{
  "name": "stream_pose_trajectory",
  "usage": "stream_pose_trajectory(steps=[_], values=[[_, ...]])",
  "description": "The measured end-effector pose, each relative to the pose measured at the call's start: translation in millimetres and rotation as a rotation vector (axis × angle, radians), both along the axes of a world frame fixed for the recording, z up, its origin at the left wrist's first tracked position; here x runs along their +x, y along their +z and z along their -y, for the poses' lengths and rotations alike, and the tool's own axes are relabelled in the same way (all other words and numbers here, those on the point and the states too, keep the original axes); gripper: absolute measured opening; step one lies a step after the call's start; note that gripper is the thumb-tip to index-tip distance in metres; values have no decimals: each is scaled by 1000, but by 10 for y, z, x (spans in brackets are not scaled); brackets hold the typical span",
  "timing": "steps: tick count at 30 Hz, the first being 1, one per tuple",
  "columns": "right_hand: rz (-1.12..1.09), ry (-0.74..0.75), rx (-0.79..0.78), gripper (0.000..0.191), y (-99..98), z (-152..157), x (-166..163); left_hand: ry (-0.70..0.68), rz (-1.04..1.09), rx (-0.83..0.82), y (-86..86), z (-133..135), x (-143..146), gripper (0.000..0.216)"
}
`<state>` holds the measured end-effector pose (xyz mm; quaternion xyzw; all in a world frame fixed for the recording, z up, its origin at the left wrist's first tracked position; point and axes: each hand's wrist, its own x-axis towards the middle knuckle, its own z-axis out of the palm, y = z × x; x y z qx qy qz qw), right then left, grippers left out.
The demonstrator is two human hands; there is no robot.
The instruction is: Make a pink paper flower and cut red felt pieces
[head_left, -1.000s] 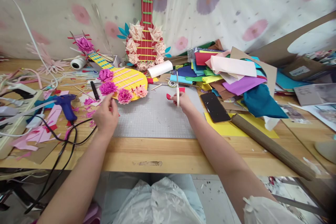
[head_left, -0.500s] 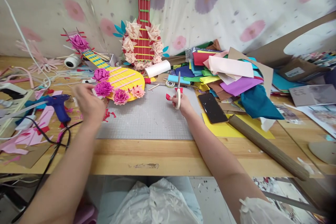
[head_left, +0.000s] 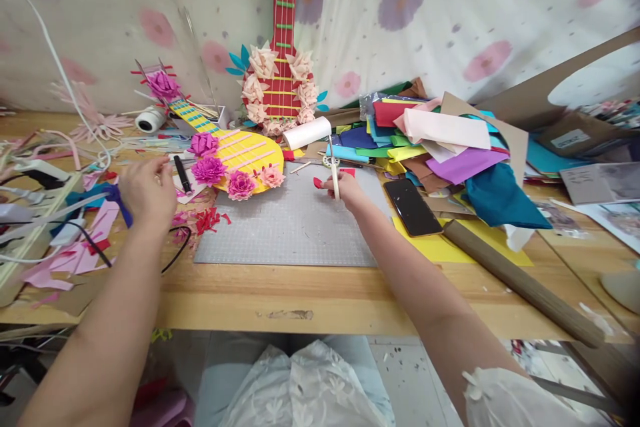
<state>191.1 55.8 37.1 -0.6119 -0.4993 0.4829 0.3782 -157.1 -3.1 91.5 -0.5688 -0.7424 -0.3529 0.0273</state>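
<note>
My right hand (head_left: 347,189) is closed around white-handled scissors (head_left: 334,173), blades pointing up, and pinches a small red paper piece (head_left: 318,182) over the grey cutting mat (head_left: 290,227). My left hand (head_left: 145,192) reaches left over the blue glue gun (head_left: 119,200), fingers curled; what it holds, if anything, is hidden. A yellow paper guitar (head_left: 240,153) with magenta and pink paper flowers lies just beyond. Red paper scraps (head_left: 210,219) lie at the mat's left edge.
A red paper guitar (head_left: 280,73) leans on the back wall. A heap of coloured paper sheets (head_left: 440,147), a black phone (head_left: 411,207) and a cardboard tube (head_left: 520,280) lie to the right. Cables, pink strips and a power strip (head_left: 35,177) crowd the left.
My left hand has moved left from beside the yellow guitar's flowers to over the glue gun. The right hand keeps the scissors and red piece, shifted slightly.
</note>
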Motion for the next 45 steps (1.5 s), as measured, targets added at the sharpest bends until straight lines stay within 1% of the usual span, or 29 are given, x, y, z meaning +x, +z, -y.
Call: stream_pose_trajectory(steps=[1, 2, 4, 6, 8, 9, 10, 11, 12, 13, 14, 15, 17, 19, 21, 24, 27, 29, 32, 35, 37, 41, 45], values=[[-25, 2, 4, 32, 6, 12, -12, 37, -79, 142, 29, 5, 140, 33], [-45, 1, 6, 33, 9, 24, -23, 15, -78, 184, 39, 5, 307, 30], [-80, -6, 8, 34, 4, 49, -44, -145, -16, 137, 0, -10, 703, 28], [-111, -20, 4, 36, -9, 67, -56, -280, 62, 10, -104, -47, 1135, 29], [-136, -26, 2, 38, -24, 77, -56, -395, 185, -178, -235, -106, 1536, 34], [-146, -26, 2, 38, -28, 80, -52, -433, 292, -288, -297, -144, 1706, 34], [-153, -24, 4, 39, -31, 83, -46, -431, 439, -392, -350, -187, 1851, 32], [-158, -20, 7, 39, -31, 87, -38, -398, 616, -467, -392, -234, 1967, 32], [-161, -15, 10, 39, -29, 91, -29, -347, 801, -535, -422, -283, 2055, 33], [-161, -10, 10, 39, -26, 97, -22, -334, 960, -601, -441, -331, 2119, 33], [-159, -4, 9, 38, -22, 103, -16, -340, 1072, -632, -452, -378, 2160, 31], [-156, 2, 10, 38, -19, 110, -11, -333, 1146, -643, -458, -420, 2185, 27], [-153, 6, 8, 37, -17, 119, -9, -294, 1181, -631, -465, -491, 2203, 25], [-158, 2, 6, 36, -25, 120, -12, -232, 1147, -610, -475, -541, 2203, 31], [-166, -3, -4, 37, -39, 108, -12, -198, 1122, -606, -489, -580, 2202, 38], [-153, -4, -31, 38, -60, 74, 17, -204, 1109, -620, -511, -638, 2204, 42], [-79, -17, -19, 37, -78, 37, 101, -212, 1035, -633, -544, -714, 2206, 45], [-29, -61, 18, 37, -99, 21, 180, -196, 925, -643, -582, -772, 2204, 49], [22, -163, 63, 37, -152, 15, 298, -174, 702, -670, -652, -859, 2200, 56], [30, -221, 79, 37, -215, 23, 375, -192, 520, -675, -688, -926, 2198, 58], [13, -226, 87, 37, -250, 25, 398, -209, 422, -680, -670, -954, 2203, 58], [42, -213, 88, 37, -297, 9, 410, -243, 227, -715, -561, -948, 2243, 59], [53, -213, 96, 37, -328, -7, 411, -281, 84, -709, -477, -862, 2313, 49]])
